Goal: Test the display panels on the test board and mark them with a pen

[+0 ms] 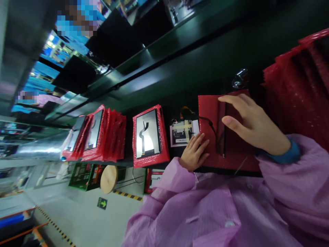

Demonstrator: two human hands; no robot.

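My left hand (195, 152) lies flat, fingers stretched, at the left edge of a red mat (239, 159). Its fingertips reach the corner of a circuit board with yellow tape (182, 131) on a white sheet. Over the mat, my right hand (253, 121) is open, thumb and index finger apart. Close to those fingertips is a dark narrow piece (221, 137), with a thin black cable (209, 122) beside it. I cannot make out whether the right fingers touch it. Further left, a display panel with a black flex cable (147, 135) rests on red bubble wrap.
Red bubble-wrap bags (295, 75) are stacked at the right. More wrapped panels (95, 133) stand at the left. A shiny metal object (240, 78) sits behind the mat. Below the bench are a round wooden stool (109, 179) and a green crate (79, 176).
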